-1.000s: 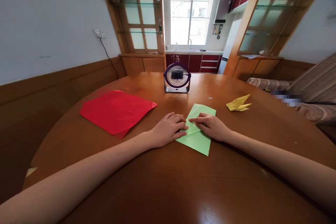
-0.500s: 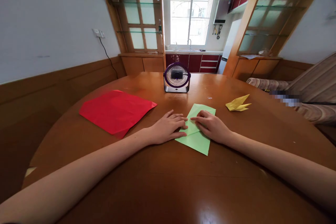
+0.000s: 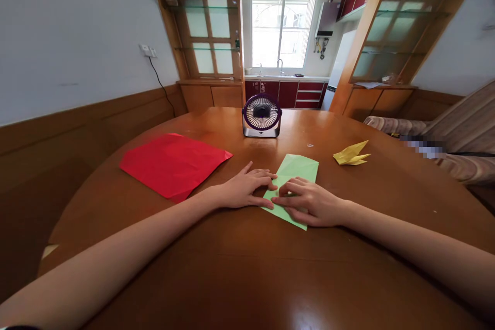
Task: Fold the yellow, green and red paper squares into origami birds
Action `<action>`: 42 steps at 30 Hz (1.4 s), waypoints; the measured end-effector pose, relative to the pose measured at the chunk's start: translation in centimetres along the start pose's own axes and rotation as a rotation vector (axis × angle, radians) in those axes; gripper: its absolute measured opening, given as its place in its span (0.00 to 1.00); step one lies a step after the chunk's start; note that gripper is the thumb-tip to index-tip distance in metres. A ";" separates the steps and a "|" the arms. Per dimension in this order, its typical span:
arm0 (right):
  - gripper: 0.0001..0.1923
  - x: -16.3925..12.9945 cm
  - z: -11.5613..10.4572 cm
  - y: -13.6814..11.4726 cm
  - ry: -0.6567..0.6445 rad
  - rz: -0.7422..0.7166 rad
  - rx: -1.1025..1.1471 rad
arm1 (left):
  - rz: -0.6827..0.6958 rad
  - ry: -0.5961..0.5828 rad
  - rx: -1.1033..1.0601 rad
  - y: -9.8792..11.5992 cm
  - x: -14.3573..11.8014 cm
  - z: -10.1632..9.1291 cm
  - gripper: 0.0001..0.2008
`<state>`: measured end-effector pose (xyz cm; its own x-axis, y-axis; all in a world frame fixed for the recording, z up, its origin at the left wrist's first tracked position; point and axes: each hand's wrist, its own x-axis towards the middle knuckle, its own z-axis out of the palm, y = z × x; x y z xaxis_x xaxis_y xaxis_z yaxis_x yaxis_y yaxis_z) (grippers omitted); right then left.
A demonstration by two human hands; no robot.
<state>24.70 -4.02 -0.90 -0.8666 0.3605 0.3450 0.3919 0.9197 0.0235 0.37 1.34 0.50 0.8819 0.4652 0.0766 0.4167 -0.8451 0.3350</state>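
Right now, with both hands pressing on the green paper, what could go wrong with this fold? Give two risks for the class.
1. The left hand pins only the edge of the green paper, while the right hand presses nearer its middle; on the glossy table the sheet might slip, leaving a crooked crease.
2. The small fan faces the work; if it is running, which cannot be told, air could lift the paper's free far end.

You get bright daylight from the kitchen window [image 3: 283, 27], blown out. Soft glare pools on the wooden table [image 3: 309, 314] near you. Shadows stay faint. Wide-angle bending warps the edges; focus is sharp.
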 end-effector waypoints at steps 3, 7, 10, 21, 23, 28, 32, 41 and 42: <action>0.18 0.2 -0.3 -0.1 -0.021 -0.040 -0.076 | 0.010 0.018 0.005 -0.1 0.0 0.1 0.23; 0.16 0.0 -0.7 0.1 -0.018 -0.076 -0.156 | 0.013 0.039 0.007 -0.1 -0.2 0.2 0.22; 0.15 -0.6 -1.1 0.5 -0.009 -0.071 -0.181 | 0.027 0.052 0.000 -0.1 -0.3 0.3 0.21; 0.10 -4.5 -2.8 3.0 0.015 -0.001 -0.184 | 0.032 0.039 -0.003 0.0 -0.4 0.0 0.23; 0.10 -4.8 -2.9 3.1 0.013 0.023 -0.151 | 0.029 0.040 -0.002 0.1 -0.3 0.1 0.22; 0.10 -4.7 -2.8 3.1 0.017 0.068 -0.080 | -0.013 0.179 0.087 0.9 1.1 1.0 0.18; 0.12 -4.9 -2.6 3.2 0.048 0.080 -0.031 | -0.102 0.337 0.216 1.8 3.5 2.1 0.24; 0.15 -5.2 -2.4 3.5 0.081 0.092 0.024 | -0.237 0.357 0.210 2.1 4.8 2.4 0.30; 0.15 -5.2 -2.4 3.5 0.086 0.098 0.039 | -0.242 0.340 0.194 2.1 4.4 2.3 0.30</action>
<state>31.37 -3.05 -0.37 -0.7948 0.4355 0.4226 0.4592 0.8869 -0.0503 5.61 1.04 -0.62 0.6449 0.6882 0.3325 0.6640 -0.7199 0.2021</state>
